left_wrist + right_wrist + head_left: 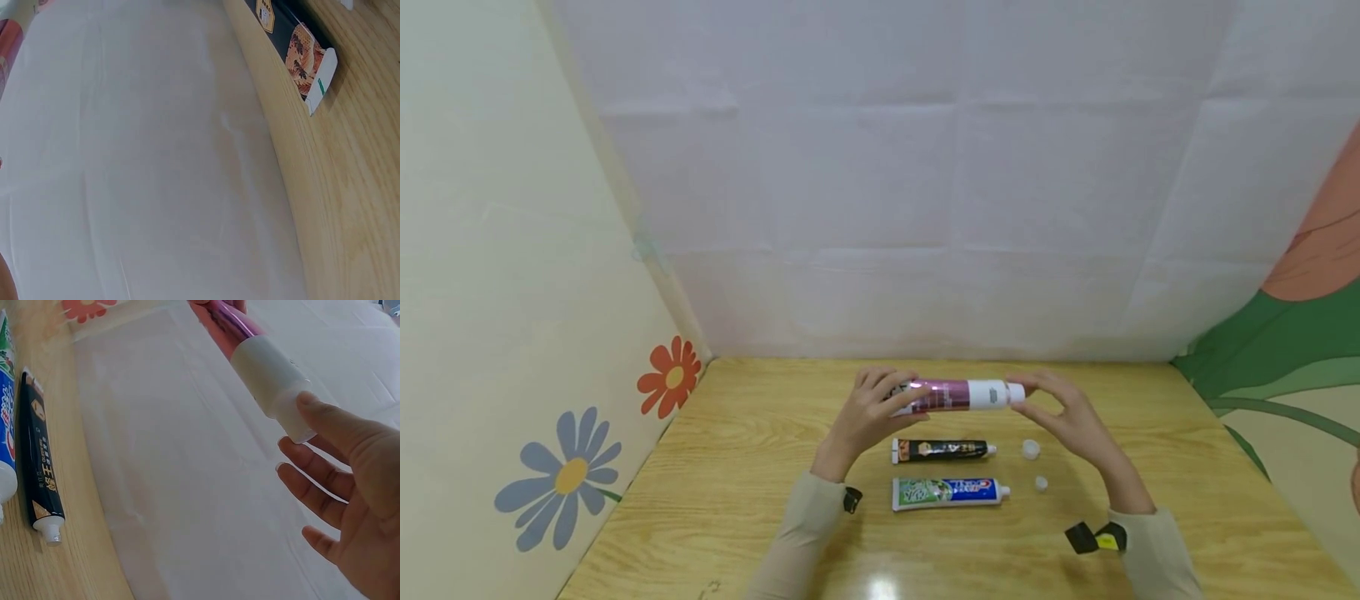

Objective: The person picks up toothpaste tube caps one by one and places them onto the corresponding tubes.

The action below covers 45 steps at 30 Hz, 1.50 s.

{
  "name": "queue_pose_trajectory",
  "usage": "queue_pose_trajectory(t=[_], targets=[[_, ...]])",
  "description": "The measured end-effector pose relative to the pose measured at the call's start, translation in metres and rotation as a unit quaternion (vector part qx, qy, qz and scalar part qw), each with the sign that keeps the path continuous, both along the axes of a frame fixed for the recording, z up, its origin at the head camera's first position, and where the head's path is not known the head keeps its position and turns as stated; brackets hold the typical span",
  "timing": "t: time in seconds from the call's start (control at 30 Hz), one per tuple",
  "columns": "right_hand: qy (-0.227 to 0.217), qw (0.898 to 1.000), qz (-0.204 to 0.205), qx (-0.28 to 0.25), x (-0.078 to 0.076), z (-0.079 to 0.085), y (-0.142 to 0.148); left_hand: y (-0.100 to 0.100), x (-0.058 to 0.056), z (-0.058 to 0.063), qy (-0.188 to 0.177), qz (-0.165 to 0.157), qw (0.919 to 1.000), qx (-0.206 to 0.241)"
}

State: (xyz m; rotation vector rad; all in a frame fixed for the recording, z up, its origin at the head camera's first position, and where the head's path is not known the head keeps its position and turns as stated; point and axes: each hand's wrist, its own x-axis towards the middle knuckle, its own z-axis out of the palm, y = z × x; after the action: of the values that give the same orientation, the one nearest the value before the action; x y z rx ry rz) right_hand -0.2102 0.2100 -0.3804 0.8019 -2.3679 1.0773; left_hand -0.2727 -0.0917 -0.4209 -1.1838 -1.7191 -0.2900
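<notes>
My left hand [880,404] grips a pink and white toothpaste tube [951,395] round its body, holding it level above the table. The thumb and fingers of my right hand [1067,417] pinch the white cap [290,419] at the tube's other end. In the left wrist view, only a sliver of the tube [9,47] shows at the upper left edge. Below the hands lie a black toothpaste tube [943,451] and a green and blue toothpaste tube [951,492], both with bare nozzles pointing right.
Two loose white caps, a larger one [1031,449] and a smaller one [1041,483], rest to the right of the lying tubes. The wooden table [760,467] meets a pale sheet-covered wall [925,208] at the back.
</notes>
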Motion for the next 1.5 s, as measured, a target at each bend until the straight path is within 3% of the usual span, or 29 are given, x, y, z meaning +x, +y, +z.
queue_pose_trajectory(t=[0.27, 0.5, 0.67, 1.23, 1.5], targets=[[0.001, 1.0, -0.006, 0.002, 0.003, 0.001, 0.0, 0.005, 0.001, -0.002, -0.023, -0.014, 0.9996, 0.009], [-0.005, 1.0, 0.002, -0.01, -0.019, -0.026, 0.013, 0.005, 0.002, -0.001, -0.042, -0.006, 0.999, 0.01], [-0.004, 1.0, -0.003, -0.009, -0.021, -0.03, 0.013, 0.005, 0.003, -0.002, -0.049, 0.002, 0.9988, 0.006], [-0.087, 0.996, -0.005, -0.03, -0.014, -0.028, 0.011, 0.005, 0.004, -0.003, -0.014, -0.002, 0.9998, 0.013], [-0.088, 0.996, 0.0, -0.031, 0.006, -0.002, 0.0, 0.006, 0.004, -0.002, 0.011, -0.005, 0.9997, 0.019]])
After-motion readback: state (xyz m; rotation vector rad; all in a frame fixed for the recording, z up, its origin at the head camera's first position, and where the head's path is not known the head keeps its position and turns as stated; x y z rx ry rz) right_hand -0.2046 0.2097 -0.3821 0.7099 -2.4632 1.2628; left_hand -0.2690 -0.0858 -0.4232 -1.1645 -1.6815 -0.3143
